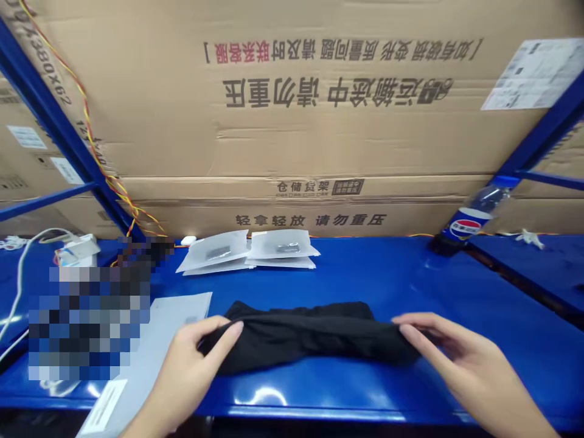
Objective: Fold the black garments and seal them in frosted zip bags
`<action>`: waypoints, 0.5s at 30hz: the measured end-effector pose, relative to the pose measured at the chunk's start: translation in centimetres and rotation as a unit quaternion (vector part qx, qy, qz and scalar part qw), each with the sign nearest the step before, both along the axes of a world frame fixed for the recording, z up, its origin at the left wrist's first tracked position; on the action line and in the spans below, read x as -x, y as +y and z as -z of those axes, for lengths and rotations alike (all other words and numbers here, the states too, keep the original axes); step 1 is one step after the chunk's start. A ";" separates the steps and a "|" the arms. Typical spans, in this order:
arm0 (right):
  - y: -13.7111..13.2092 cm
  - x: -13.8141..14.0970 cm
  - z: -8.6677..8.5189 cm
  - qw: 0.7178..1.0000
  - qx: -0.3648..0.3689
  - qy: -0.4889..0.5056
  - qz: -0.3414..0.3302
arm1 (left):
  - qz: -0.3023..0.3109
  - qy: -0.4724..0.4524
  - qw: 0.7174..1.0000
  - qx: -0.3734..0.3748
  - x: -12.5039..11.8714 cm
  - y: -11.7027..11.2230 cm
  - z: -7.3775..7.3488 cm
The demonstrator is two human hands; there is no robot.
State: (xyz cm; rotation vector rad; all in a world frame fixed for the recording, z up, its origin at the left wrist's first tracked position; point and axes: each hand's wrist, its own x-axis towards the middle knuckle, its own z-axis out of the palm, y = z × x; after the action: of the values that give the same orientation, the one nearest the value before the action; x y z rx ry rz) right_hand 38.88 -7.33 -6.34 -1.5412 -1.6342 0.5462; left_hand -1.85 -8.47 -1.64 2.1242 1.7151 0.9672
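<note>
Cloth (310,334) is gripped at each end, left hand (196,356) and right hand (456,356) closed on it, so it lies stretched across shelf (410,274).

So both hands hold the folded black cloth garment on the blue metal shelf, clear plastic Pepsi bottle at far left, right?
Wrong side. The head view shows the clear plastic Pepsi bottle at far right. The rest stands: left hand and right hand hold the ends of the folded black cloth garment on the blue metal shelf.
</note>
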 end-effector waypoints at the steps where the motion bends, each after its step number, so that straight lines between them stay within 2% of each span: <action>1: 1.5 0.8 -0.4 1.000 0.001 0.028 0.007 | -0.031 0.008 0.999 0.026 -0.3 1.2 -0.1; 3: 4.3 2.4 -0.8 1.000 0.009 0.016 -0.008 | -0.045 0.071 0.995 0.048 -0.7 3.1 0.0; 5: 5.9 3.7 -0.3 0.999 0.002 -0.045 -0.017 | -0.036 0.139 0.989 0.022 -0.8 4.0 0.5; 9: 5.4 4.2 1.0 0.994 -0.004 -0.107 -0.030 | -0.010 0.175 0.976 -0.129 -1.5 2.5 1.8; 12: 4.3 3.1 0.7 0.992 0.024 -0.112 -0.048 | 0.112 0.196 0.954 -0.199 -3.3 0.4 2.2; 14: 4.3 1.7 -0.3 0.991 0.058 -0.103 -0.060 | 0.187 0.209 0.942 -0.184 -4.8 -0.6 2.5; 15: 4.5 0.9 -1.0 0.992 0.054 -0.100 -0.046 | 0.204 0.209 0.941 -0.170 -5.5 -0.9 2.6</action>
State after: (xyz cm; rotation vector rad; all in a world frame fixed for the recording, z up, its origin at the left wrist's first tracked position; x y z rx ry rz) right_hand 37.95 -2.79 -5.35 -1.6514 -1.8618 0.5515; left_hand 3.63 -9.34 -4.27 2.9326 1.2253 0.7689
